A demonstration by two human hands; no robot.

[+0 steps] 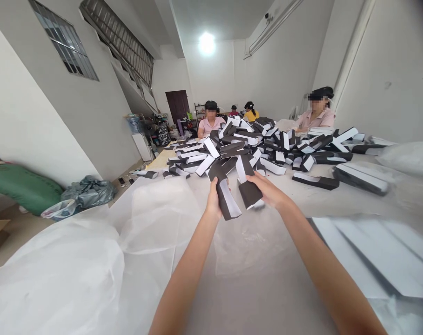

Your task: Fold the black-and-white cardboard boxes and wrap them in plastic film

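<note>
My left hand (214, 199) is closed round a long folded card piece (228, 200), black with a white strip down it, held tilted above the table. In my right hand (267, 190) is a second folded card piece (250, 193), black with a white flap standing up at its far end. The two pieces are side by side, close together at the near edge of a large heap of similar black-and-white card pieces (234, 149). Beneath both hands lies thin clear plastic (246, 242).
White plastic bags (64, 265) cover the table's left side. Flat white sheets (382, 251) lie at the right. Loose card pieces (316, 180) rest right of the heap. People sit beyond it, one in a pink top (211, 124). A green sack (23, 188) stands on the floor.
</note>
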